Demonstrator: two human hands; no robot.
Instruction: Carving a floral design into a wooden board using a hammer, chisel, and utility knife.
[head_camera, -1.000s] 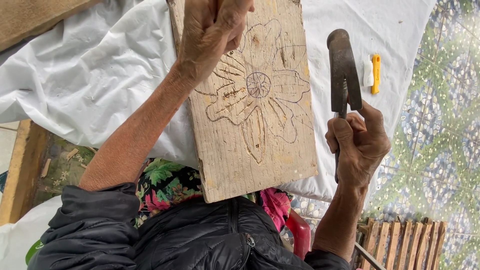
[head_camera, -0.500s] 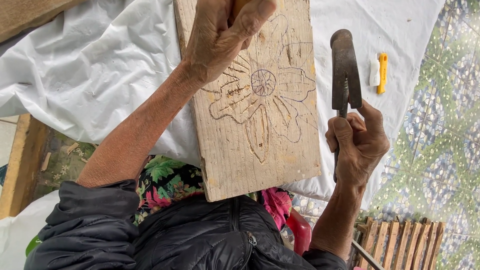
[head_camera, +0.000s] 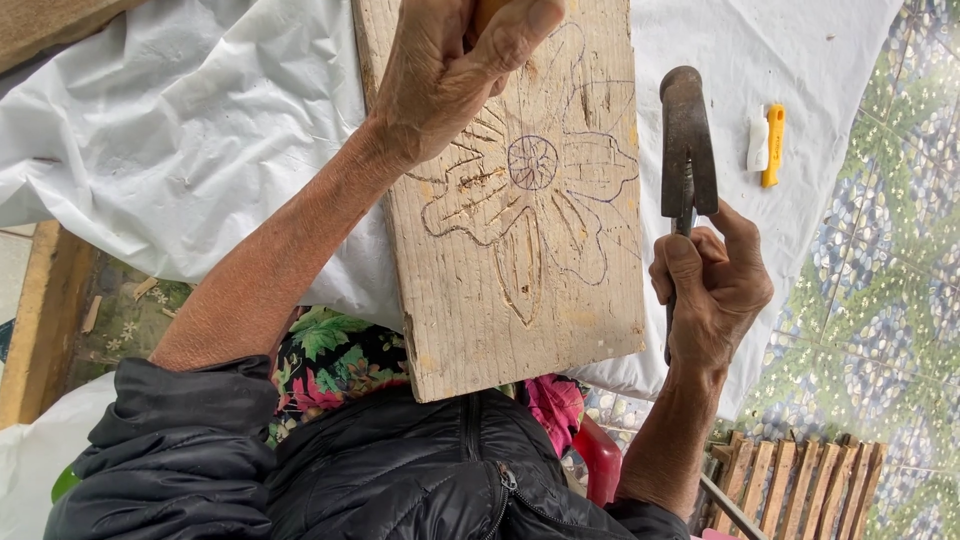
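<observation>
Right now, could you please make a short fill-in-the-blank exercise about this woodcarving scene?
1. The right hand holds a ____.
2. The drawing on the wooden board shows a ____.
3. The board lies on a ____ plastic sheet.
4. The small tool on the sheet has a ____ handle.

Missing words: hammer, flower, white, yellow

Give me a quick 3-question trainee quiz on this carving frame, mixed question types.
1. True or false: the right hand holds the hammer raised, beside the wooden board, not touching it.
2. What is drawn on the board? A) a fish B) a flower C) a star
3. What small item lies on the white sheet past the hammer head?

Key
1. True.
2. B: a flower outline, partly cut in.
3. A yellow and white item, too small to identify.

The left hand grips something at the board's top; it is mostly hidden.
</observation>
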